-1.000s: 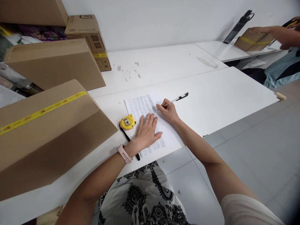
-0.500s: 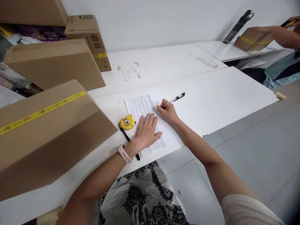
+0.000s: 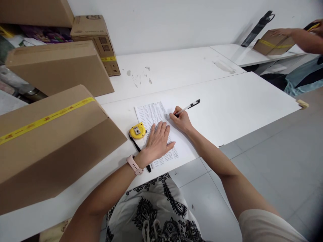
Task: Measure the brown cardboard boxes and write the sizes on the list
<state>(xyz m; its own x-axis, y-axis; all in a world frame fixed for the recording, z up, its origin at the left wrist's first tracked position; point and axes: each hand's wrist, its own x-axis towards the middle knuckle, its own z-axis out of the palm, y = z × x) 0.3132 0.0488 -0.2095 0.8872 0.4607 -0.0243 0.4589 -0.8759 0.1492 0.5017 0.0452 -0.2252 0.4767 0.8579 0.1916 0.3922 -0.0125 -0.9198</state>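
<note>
A sheet of paper [image 3: 150, 112] covered in columns of small writing lies on the white table. My left hand [image 3: 158, 139] rests flat on it with the fingers stretched out. In my right hand [image 3: 182, 120] is a pen [image 3: 189, 105] with a clear barrel and black clip, its tip hidden by the fingers near the sheet's right side. Just left of my left hand sits a yellow tape measure [image 3: 137, 130]; its black strap runs under my left wrist.
Cardboard boxes with yellow tape crowd the left, the nearest box [image 3: 50, 141] close to my left arm. Another box [image 3: 88, 64] stands behind it. At the far right a co-worker's hand rests on a small box [image 3: 274, 43] beside a dark bottle [image 3: 257, 29].
Almost nothing differs; the whole view has shifted very slightly. Both hands keep their places on the paper, the right one still holding the pen.
</note>
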